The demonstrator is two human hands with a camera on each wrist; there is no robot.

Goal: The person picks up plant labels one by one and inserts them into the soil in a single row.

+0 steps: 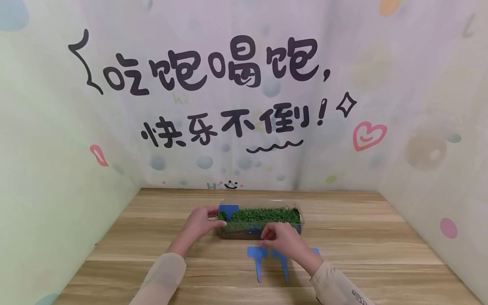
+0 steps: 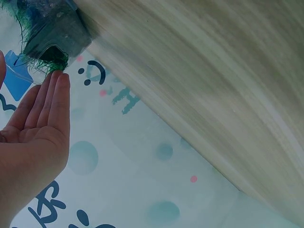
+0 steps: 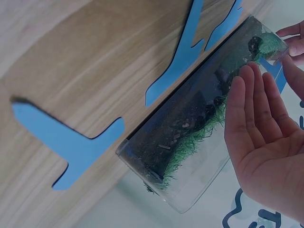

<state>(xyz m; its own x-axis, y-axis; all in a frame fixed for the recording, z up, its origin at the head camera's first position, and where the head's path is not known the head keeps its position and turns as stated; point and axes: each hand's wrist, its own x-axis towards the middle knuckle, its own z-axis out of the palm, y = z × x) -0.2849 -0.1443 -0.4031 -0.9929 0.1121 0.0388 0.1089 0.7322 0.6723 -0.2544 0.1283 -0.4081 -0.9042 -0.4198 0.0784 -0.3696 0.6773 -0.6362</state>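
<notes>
I see a wooden table (image 1: pixel 362 237) enclosed by pastel backdrop walls (image 1: pixel 45 161) printed with black Chinese lettering (image 1: pixel 213 67), a pink heart (image 1: pixel 368 135), and a small smiley (image 1: pixel 231 184).

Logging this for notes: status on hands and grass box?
Left hand open at the grass box end. Right hand open at its front wall. Blue markers lie nearby, clear.

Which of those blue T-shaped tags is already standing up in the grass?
The blue tag at the left end of the clear grass box, beside the left hand, stands upright. The other tags lie flat on the table in front of the box.
</notes>
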